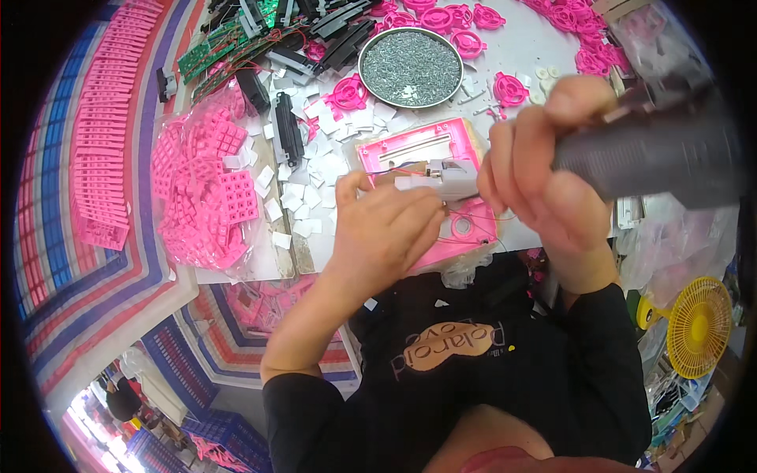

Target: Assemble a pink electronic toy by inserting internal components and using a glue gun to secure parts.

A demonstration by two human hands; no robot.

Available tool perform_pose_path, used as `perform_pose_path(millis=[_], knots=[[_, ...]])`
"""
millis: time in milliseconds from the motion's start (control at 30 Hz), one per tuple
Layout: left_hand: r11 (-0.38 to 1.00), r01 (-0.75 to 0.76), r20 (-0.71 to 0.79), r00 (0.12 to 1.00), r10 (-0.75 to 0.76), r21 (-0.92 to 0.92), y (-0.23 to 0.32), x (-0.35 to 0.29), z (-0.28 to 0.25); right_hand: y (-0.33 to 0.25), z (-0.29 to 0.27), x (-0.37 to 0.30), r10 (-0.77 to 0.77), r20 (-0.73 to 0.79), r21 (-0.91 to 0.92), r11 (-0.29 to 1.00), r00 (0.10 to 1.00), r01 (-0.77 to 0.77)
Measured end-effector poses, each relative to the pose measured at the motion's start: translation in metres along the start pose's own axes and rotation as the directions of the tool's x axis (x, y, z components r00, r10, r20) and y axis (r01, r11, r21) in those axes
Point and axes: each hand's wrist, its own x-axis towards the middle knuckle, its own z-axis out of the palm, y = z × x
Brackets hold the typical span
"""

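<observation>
A: Far left, what lies on the desk (520, 47)?

B: Stacked pink strips (102, 142), flat and ribbed, then a clear bag (201, 193) of pink gridded squares. Beside it, small white tiles (303, 177) lie scattered, with black bars (288, 126) and green boards (209, 51) behind them.

A: And the left hand (386, 225)?

B: Palm down, wrist bent, forearm rising from the lower edge. Its fingers are curled together, pinching a small grey block (445, 177) with thin wires trailing from it. The block sits on a pink frame (426, 185), a flat rectangular moulding lying on the desk at centre.

A: What stands behind?

B: A round metal dish (410, 67), filled with small grey screws.

A: The right hand (544, 173)?

B: Its grip is clamped round a dark ribbed driver (654, 158), a cylinder held nearly level and pointing left toward the block. The knuckles hide its tip.

A: Farther right?

B: Pink rings (509, 88) above; a yellow fan (698, 325) at the lower edge.
</observation>
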Motion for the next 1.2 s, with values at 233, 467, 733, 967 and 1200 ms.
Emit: perform_pose_path(millis=[233, 467, 733, 967, 1200], knots=[[0.995, -0.096, -0.139, 0.986, 0.092, -0.024, 0.006, -0.010, 0.005, -0.016, 0.013, -0.003, 0.013, 0.133, 0.040, 0.999, 0.991, -0.018], [0.991, -0.135, -0.144, 0.980, 0.135, 0.009, 0.003, -0.008, 0.005, -0.011, 0.019, -0.012, 0.053, 0.046, 0.019, 0.998, 0.998, -0.054], [0.987, -0.153, -0.181, 0.971, 0.158, 0.038, 0.000, -0.006, 0.009, -0.008, 0.022, -0.008, 0.036, 0.035, 0.047, 0.998, 0.999, -0.038], [0.995, 0.053, -0.087, 0.995, -0.046, 0.080, -0.004, -0.005, 0.002, 0.006, 0.006, -0.004, 0.015, 0.021, 0.046, 0.999, 1.000, -0.016], [0.967, 0.108, -0.084, 0.992, -0.091, 0.230, -0.018, -0.013, 0.017, 0.029, -0.002, 0.009, -0.102, 0.034, -0.151, 0.983, 0.994, 0.106]])
